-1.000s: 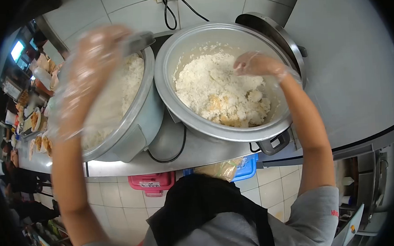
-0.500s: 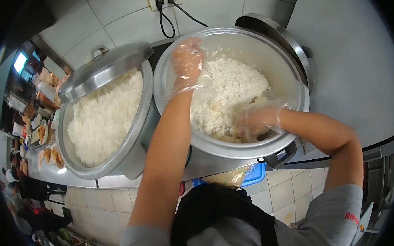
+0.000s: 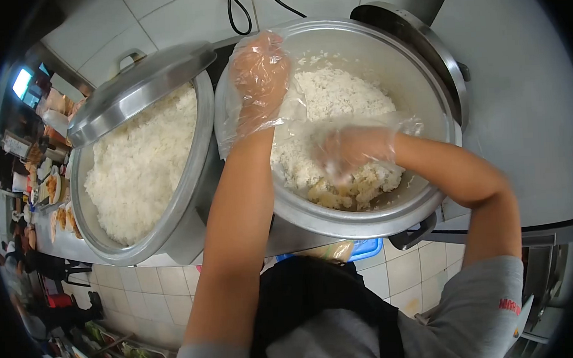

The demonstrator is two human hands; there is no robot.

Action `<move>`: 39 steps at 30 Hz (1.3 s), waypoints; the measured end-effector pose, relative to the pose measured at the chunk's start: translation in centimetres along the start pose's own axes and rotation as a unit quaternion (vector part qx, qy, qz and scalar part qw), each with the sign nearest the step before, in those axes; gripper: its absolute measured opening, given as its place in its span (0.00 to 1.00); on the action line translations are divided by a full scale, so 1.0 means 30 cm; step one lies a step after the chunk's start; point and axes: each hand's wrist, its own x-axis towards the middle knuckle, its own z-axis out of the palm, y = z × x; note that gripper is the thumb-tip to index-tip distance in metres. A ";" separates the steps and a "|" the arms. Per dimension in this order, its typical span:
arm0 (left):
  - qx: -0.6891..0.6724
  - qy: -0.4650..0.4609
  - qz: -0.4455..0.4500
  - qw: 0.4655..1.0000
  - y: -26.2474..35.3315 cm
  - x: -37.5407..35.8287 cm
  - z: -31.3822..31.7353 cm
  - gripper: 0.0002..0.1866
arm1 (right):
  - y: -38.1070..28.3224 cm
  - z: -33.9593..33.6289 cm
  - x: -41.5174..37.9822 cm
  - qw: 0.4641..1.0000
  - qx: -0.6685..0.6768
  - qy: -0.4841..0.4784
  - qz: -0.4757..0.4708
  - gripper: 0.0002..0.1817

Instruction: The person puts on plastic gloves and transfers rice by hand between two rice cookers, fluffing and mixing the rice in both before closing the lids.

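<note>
Two large metal rice pots stand side by side, both holding cooked white rice. My left hand (image 3: 260, 76), in a clear plastic glove, rests on the near-left rim of the right pot (image 3: 438, 106), fingers closed over it. Inside that pot, my gloved right hand (image 3: 350, 151) presses down into the rice (image 3: 340, 98), fingers curled around a clump. The rice near the front of the pot has yellowish-brown crusty pieces (image 3: 329, 195).
The left pot (image 3: 189, 184) is full of rice, with its lid (image 3: 139, 89) propped tilted on the far rim. The right pot's lid (image 3: 422, 42) leans behind it. Power cords (image 3: 232, 13) run up the tiled wall. Trays of food (image 3: 50, 191) sit at far left.
My left hand came off the left pot's lid and moved to the right pot's rim. My right hand went from the far rice to the front and dug in.
</note>
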 end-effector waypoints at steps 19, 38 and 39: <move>-0.019 0.046 -0.036 0.998 -0.017 0.002 -0.012 0.10 | 0.270 0.085 -0.257 0.934 0.210 0.253 0.142 0.35; -0.424 0.074 -0.293 0.853 -0.038 0.030 -0.031 0.07 | 0.463 -0.046 -0.004 0.904 0.352 0.182 0.162 0.39; -0.424 0.077 -0.293 0.853 -0.045 0.029 -0.019 0.07 | 0.399 -0.057 -0.059 0.936 0.275 0.183 0.126 0.39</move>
